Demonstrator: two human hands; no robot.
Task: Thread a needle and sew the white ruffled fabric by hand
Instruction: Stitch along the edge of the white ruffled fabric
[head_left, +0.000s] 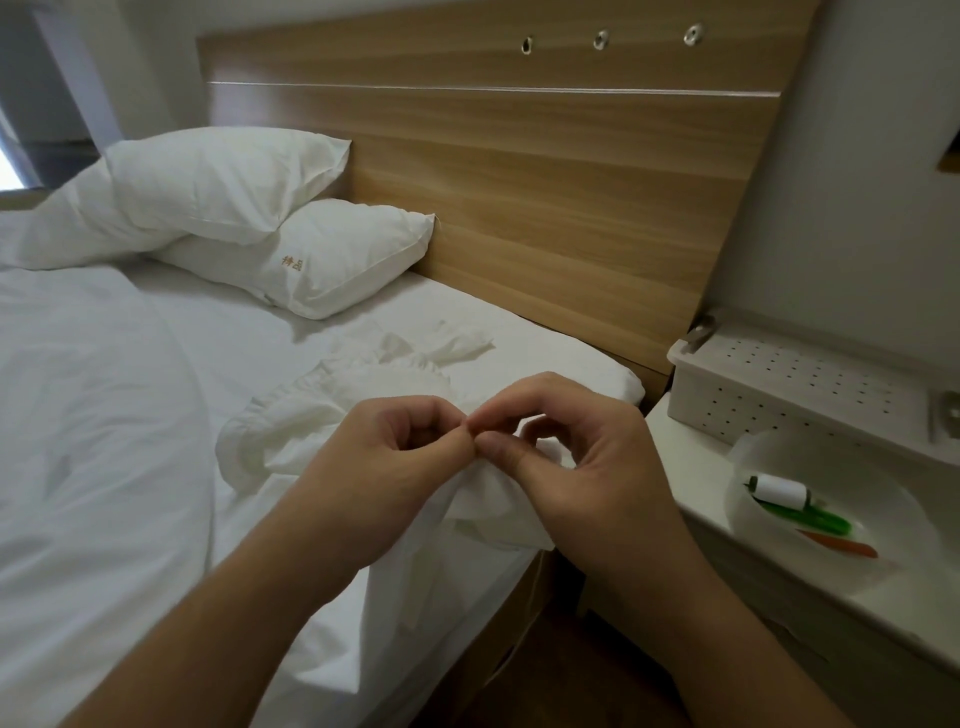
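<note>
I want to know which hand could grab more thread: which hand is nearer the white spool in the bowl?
Right. The right hand is over the bed's edge, just left of the bowl holding the white spool; the left hand is farther left, over the white ruffled fabric.

You have two white pillows (260, 218) stacked against the wooden headboard (519, 171), and a white perforated box (795, 384) on the bedside shelf (691, 467).

Bed (130, 415): white ruffled fabric (332, 410) under the hands, two pillows (270, 228) beyond (stacked).
Nightstand (691, 467): bowl (831, 561) right of the hands.
</note>
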